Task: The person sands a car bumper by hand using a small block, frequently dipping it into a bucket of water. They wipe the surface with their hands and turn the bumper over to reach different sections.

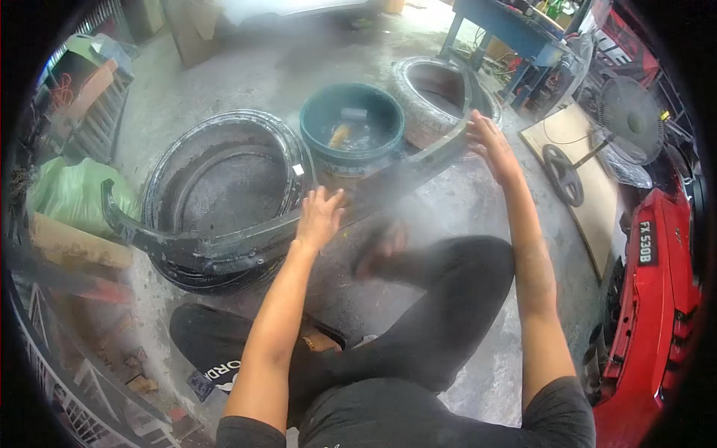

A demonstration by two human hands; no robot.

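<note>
A long, curved dark panel [403, 172] lies across two tires, its left end over the near tire [160, 179] and its right end by the whitish tire [407, 75]. My left hand [321, 216] rests on the panel's middle, fingers spread. Farther right, my right hand [489, 145] touches the panel near its right end, fingers apart. Neither hand is wrapped round anything. Behind the panel stands a green bucket [314, 116] with water, a grey block and a yellowish item inside. Part of the view is hazy.
A red bumper [650, 299] stands at the right, near a fan [631, 119] and a wooden board [597, 216]. A blue table [508, 33] is at the back right. Green plastic bags [78, 194] and a metal rack [97, 119] line the left side.
</note>
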